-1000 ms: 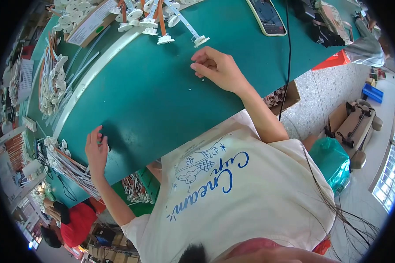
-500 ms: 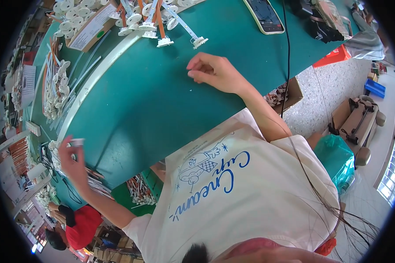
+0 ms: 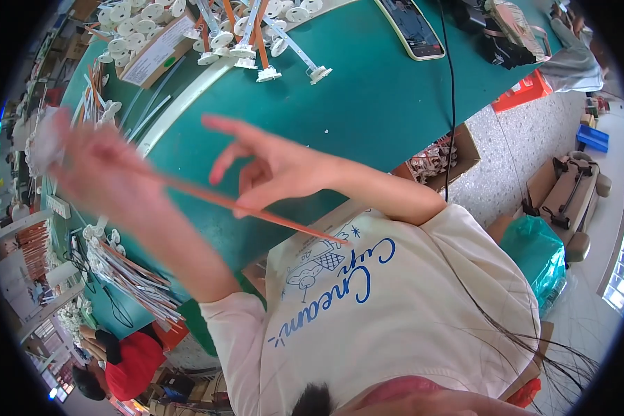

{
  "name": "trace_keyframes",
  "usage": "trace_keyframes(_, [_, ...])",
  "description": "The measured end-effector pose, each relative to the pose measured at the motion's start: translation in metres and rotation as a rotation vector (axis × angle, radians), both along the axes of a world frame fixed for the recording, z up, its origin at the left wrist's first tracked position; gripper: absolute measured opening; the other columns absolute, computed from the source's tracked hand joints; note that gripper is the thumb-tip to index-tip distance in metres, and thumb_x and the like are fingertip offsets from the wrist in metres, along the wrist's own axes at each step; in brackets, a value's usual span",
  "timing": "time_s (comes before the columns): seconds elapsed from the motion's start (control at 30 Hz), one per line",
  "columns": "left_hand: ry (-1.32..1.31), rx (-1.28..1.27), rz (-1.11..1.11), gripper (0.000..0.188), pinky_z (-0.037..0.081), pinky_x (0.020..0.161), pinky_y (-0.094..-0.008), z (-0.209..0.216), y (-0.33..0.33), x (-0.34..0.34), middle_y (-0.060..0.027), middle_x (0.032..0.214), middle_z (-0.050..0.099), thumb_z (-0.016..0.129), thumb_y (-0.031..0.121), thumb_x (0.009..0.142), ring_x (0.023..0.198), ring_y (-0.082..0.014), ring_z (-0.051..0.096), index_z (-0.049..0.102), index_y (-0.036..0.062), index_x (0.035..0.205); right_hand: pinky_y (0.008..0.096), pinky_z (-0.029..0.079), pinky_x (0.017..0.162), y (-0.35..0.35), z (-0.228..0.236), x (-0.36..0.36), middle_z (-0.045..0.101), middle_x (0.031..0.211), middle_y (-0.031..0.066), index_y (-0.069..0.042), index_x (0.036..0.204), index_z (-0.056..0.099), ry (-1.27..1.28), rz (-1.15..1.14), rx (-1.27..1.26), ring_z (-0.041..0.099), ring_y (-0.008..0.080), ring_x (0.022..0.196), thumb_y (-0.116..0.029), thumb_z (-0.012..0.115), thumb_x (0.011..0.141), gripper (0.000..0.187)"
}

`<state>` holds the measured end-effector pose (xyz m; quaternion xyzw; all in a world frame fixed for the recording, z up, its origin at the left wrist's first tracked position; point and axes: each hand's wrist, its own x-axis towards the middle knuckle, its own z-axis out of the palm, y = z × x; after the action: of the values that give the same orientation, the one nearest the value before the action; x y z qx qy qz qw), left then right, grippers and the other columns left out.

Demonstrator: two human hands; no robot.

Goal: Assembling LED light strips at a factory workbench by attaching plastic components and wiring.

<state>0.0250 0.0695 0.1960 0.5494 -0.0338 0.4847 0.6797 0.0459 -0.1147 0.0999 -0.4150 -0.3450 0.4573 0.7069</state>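
My left hand is smeared by motion at the left, over the table's pale rim. A long, thin orange strip slants out of it to the right, down to the front of my shirt. A blurred white piece shows at the far side of that hand; whether it is the strip's end I cannot tell. My right hand hovers over the green table with index and middle fingers stretched out and apart. Its thumb lies close to the strip; touching or not is unclear.
White round-ended strips pile up at the far edge beside a cardboard box. More strips lie at lower left. A phone and black cable are at far right. A co-worker in red sits at lower left.
My left hand has moved up, and an orange strip now extends from it. My right hand has shifted left and down, its fingers opening from a curled pose.
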Motion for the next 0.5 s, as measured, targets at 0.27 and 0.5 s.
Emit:
trace_keyframes(0.27, [0.313,-0.014,0.012,0.031,0.050,0.050,-0.0223,-0.107,-0.090,0.048,-0.0108,0.089,0.054,0.066,0.011,0.082,0.058,-0.0126,0.056,0.040,-0.0010,0.094,0.0282,0.051,0.066,-0.042,0.000,0.039,0.056,0.098,0.0102,-0.002,0.135,0.032,0.262,-0.475,0.205,0.059,0.0161,0.068,-0.022,0.054,0.091,0.052])
trace_keyframes(0.5, [0.906,0.434,-0.281,0.029,0.046,0.055,-0.0309,-0.147,-0.090,0.019,-0.0109,0.084,0.059,0.059,0.028,0.087,0.066,-0.0217,0.058,0.053,0.0073,0.106,0.0270,0.051,0.069,-0.068,-0.025,0.055,0.060,0.090,0.0082,0.003,0.109,0.055,-0.322,-0.778,-0.247,0.060,0.0133,0.074,-0.021,0.043,0.097,0.029])
